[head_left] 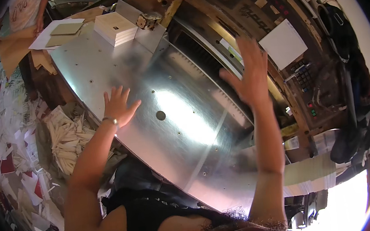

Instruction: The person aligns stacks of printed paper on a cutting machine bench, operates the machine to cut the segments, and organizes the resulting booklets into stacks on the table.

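Note:
My left hand [120, 108], a bracelet at its wrist, is at the near left edge of a shiny metal table [152, 140]. Its fingers are spread and it holds nothing. My right hand [252, 74] is raised in front of the machine's dark front slot, thumb apart from the other fingers, slightly blurred and with nothing in it. Whether either hand touches a surface I cannot tell. A short stack of thick, pale books [116, 30] lies at the table's far end, against a metal block [149, 37]. Both hands are well apart from the stack.
Right of the slot, the machine's panel carries a keypad [303, 77], buttons and a white sheet [283, 44]. Paper stacks [311, 175] stand at the lower right. Paper scraps [20, 143] and a heap of offcuts [68, 136] lie at left. Another person [24, 13] stands far left.

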A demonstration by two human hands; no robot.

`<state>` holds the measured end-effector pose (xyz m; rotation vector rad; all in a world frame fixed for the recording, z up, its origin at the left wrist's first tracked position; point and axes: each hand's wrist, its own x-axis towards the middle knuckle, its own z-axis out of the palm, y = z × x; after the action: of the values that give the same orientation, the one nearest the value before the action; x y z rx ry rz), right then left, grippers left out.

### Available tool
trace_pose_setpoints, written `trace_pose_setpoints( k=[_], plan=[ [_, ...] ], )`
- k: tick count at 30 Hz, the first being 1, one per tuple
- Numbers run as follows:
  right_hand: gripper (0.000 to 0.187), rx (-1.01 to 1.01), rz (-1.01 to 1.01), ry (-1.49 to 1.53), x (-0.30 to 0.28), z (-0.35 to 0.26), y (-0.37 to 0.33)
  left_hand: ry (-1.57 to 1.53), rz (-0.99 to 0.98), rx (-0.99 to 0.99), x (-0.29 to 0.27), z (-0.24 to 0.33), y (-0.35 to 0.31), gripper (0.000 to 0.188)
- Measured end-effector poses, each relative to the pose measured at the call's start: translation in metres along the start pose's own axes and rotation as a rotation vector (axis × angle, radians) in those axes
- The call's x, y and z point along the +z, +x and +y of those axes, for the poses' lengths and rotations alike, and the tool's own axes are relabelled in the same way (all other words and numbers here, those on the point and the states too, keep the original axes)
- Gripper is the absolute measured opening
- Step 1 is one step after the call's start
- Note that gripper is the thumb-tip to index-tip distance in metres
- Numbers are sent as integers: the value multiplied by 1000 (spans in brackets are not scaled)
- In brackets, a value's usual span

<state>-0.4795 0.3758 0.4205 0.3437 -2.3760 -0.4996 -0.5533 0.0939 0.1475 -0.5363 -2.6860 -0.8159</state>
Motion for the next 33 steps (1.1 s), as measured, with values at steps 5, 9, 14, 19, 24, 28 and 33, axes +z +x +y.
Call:
trace_pose_setpoints(
  k=[5, 9, 14, 19, 24, 28, 33],
  plan=[
    [89, -116, 182, -257, 33, 27, 138, 160, -319, -129, 7, -7, 6, 83],
    [104, 181, -193, -430, 18, 6, 203, 201, -347, -158, -5, -13, 0, 79],
    [99, 258, -294, -499, 5, 30, 213, 188, -315, -72, -5, -3, 18, 78],
    [83, 180, 125, -600, 24, 58, 210, 181, -304, -120, 13, 7, 25, 77],
    [78, 44, 166, -161, -9, 29, 185, 326, -288, -139, 23, -8, 21, 75],
    [63, -254, 179, -213, -92, 21, 50, 361, -302, -72, 30, -1, 16, 75],
    [61, -101, 298, -260, -165, 64, -109, 384, -314, -64, 16, -6, 18, 75]
  ],
)
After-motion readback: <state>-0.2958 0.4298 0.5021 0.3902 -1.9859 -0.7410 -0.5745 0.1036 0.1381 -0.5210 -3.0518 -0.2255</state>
